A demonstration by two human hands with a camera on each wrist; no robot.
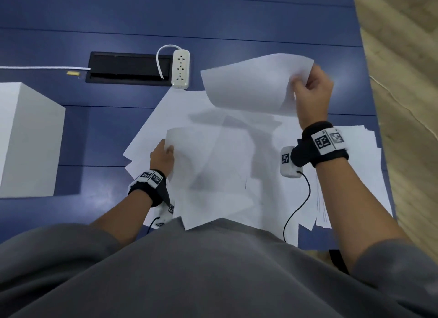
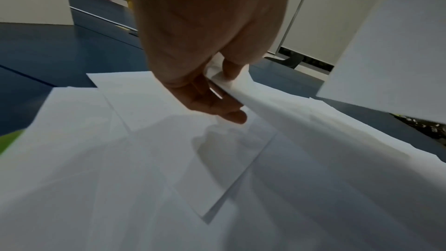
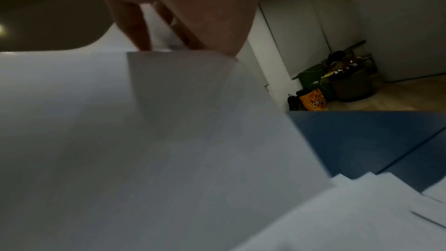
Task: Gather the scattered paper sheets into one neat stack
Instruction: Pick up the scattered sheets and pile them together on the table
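R hand (image 1: 312, 90) was up above the blue table (image 1: 71, 137), fingers and thumb pinched on the far right corner of one paper sheet (image 1: 248, 85). That sheet hung curved in the air, clear of the rest, casting a shadow on the papers below. In the right wrist view the fingers (image 3: 142, 31) came down onto the sheet's top edge, w/ the sheet (image 3: 144, 140) filling most of the pic; blurry, so grip detail was hard to make out there.

L hand (image 1: 162, 158) was low, at the left side of the scattered papers (image 1: 213, 175), thumb on top of a sheet's corner and fingers under it, lifting that edge a bit. Left wrist view showed it plainly: fingers (image 2: 217, 106) curled, pinching a raised sheet edge (image 2: 241, 91) above the flat ones.

The papers lay loose and overlapping at odd angles in the middle of the table, right in front of the person. A rougher pile (image 1: 355, 175) w/ fanned edges sat at the right, near the table's edge, partly under the R forearm.

Also there: a white box (image 1: 26, 139) at the left, a white power strip (image 1: 180, 68) beyond the papers beside a black cable slot (image 1: 128, 67), and wood floor (image 1: 403, 80) off to the right. Both wrists wore black bands w/ square markers.
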